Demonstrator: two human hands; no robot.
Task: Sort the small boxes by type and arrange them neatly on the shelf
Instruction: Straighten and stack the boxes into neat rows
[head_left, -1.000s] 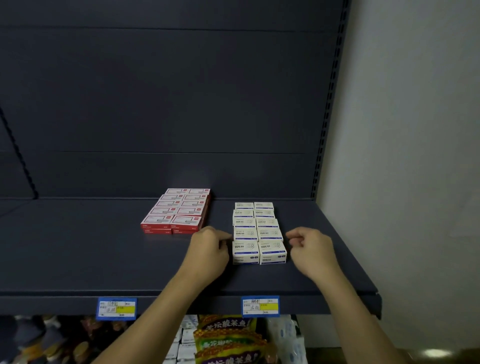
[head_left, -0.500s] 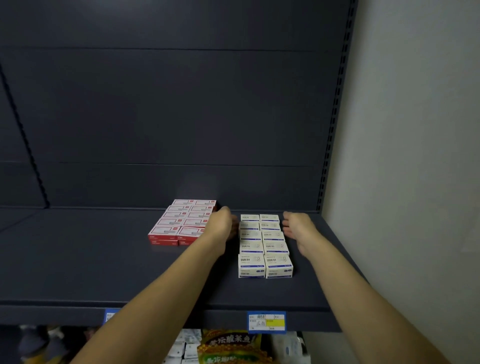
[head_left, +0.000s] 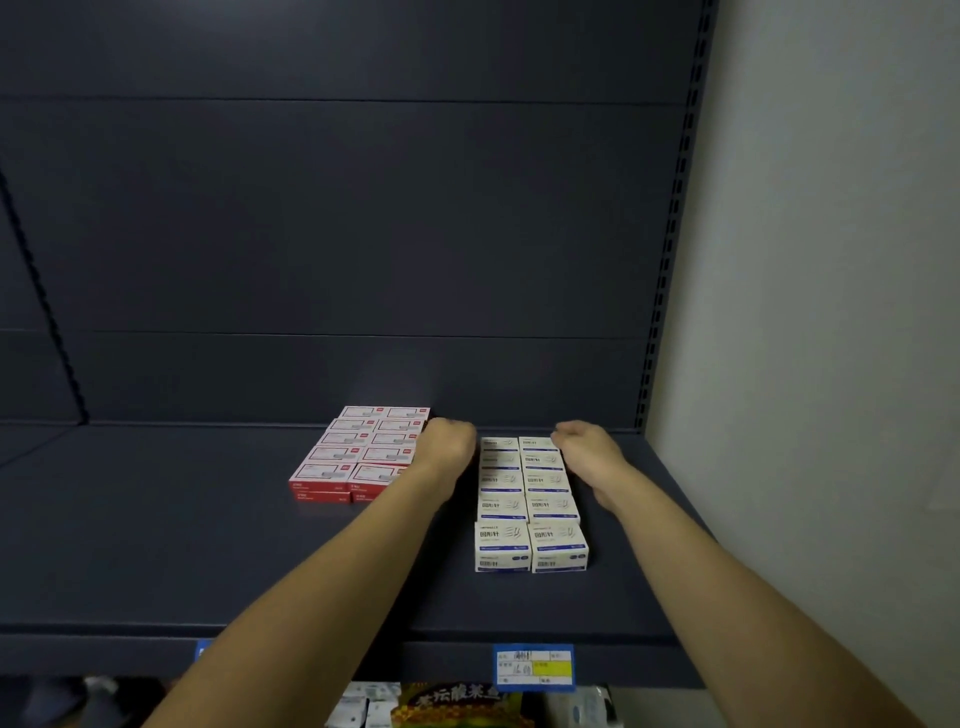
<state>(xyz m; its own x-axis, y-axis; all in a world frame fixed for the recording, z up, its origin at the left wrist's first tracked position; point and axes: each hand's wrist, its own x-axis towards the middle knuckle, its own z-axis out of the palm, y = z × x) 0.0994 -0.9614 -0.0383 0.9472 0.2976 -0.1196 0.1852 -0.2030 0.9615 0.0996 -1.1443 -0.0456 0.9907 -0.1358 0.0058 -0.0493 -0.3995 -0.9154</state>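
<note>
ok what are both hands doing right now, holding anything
Left hand: cannot be told; fingers hidden at the far end of the white boxes.
Right hand: curled fingers against the far white boxes; a grip cannot be told.

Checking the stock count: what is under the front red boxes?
A second layer of red boxes shows beneath the front pair. The left hand covers that block's right edge.

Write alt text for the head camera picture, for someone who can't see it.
Two bare hands, left hand and right hand, flank the far end of a two-column block of small white cardboard boxes on a dark grey metal shelf. A block of small red cardboard boxes sits to its left.
</note>
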